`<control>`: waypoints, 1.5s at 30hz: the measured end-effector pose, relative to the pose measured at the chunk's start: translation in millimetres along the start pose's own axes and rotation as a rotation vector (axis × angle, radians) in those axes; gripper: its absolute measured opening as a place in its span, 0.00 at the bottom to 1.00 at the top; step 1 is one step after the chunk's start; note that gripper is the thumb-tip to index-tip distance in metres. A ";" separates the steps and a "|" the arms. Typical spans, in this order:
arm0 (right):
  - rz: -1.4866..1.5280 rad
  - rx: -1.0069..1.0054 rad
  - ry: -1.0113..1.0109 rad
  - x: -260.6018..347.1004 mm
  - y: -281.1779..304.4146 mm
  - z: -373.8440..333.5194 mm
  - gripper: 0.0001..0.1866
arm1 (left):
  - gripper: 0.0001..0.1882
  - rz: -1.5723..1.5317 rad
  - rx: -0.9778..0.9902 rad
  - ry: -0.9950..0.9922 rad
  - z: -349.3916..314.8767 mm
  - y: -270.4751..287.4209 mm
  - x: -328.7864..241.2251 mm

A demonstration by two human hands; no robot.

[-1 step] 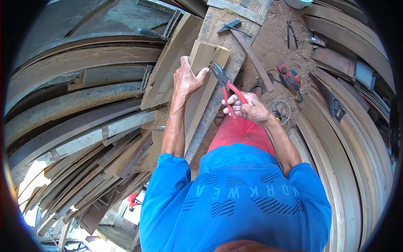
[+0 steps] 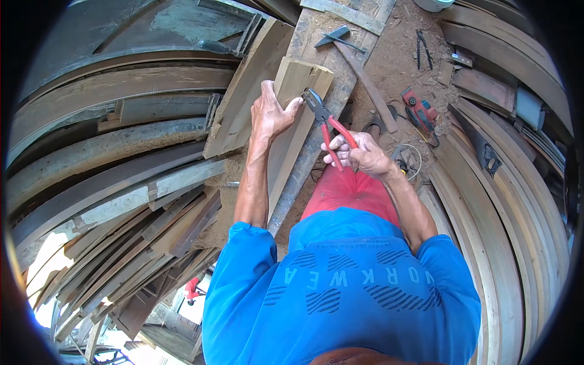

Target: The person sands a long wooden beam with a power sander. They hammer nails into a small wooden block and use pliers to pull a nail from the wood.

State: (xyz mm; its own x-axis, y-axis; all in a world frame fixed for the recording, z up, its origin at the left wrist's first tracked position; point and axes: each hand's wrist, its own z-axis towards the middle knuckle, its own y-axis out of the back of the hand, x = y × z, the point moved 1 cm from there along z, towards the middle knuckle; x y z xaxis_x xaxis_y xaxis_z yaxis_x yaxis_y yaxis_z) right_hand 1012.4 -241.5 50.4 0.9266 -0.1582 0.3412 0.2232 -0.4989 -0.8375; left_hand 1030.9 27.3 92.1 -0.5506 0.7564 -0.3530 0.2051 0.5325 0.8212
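My left hand (image 2: 271,115) grips the left edge of a thick wooden beam (image 2: 293,78) near its far end, thumb stretched across the top. In my right hand (image 2: 364,153) is a pair of pliers (image 2: 325,114) with red handles, the fingers wrapped around the grips. The plier jaws touch the beam close to my left thumb. Whatever they may pinch is too small to make out. A notch shows in the beam's far end. Beyond it, a hammer (image 2: 360,74) with a wooden handle lies partly on the plank bench (image 2: 302,45), a thin dark rod across its neck.
On the sawdust-covered floor to the right lie pincers (image 2: 421,48) and a red power tool (image 2: 418,112). A looped cable (image 2: 417,159) is near my right wrist. Stacked boards (image 2: 115,137) crowd the left, with more long boards (image 2: 493,231) on the right.
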 end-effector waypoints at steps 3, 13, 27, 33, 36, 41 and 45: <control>-0.007 0.032 -0.012 8.6 3.8 5.6 0.27 | 0.34 0.000 -0.023 -0.015 -0.2 -1.4 2.3; -0.076 0.028 -0.203 48.5 12.2 -0.5 0.17 | 0.34 0.030 -0.033 -0.010 -0.9 -2.8 7.7; 0.077 0.088 -0.309 77.4 26.8 16.7 0.15 | 0.34 0.067 -0.054 -0.051 -7.8 -1.3 -7.7; -0.175 0.061 -0.476 102.1 25.6 30.2 0.15 | 0.33 0.071 -0.057 -0.060 -10.1 -2.5 -8.9; -0.192 0.090 -0.524 102.9 28.6 30.8 0.11 | 0.34 0.083 -0.046 -0.051 -10.7 -4.1 -11.0; -0.145 0.102 -0.587 89.1 36.7 23.3 0.13 | 0.39 0.107 -0.013 -0.028 -17.7 -3.1 -21.0; -0.085 0.113 -0.581 84.2 35.6 19.4 0.14 | 0.40 0.114 -0.074 -0.016 -24.5 -9.1 -22.1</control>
State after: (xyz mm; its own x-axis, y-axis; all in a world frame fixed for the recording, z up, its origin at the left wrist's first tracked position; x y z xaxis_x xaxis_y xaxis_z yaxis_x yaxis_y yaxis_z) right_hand 1104.2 -256.0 41.0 0.9107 0.3863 0.1463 0.3051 -0.3902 -0.8687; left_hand 1021.4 -3.6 103.5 -0.5143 0.8166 -0.2621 0.2050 0.4138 0.8870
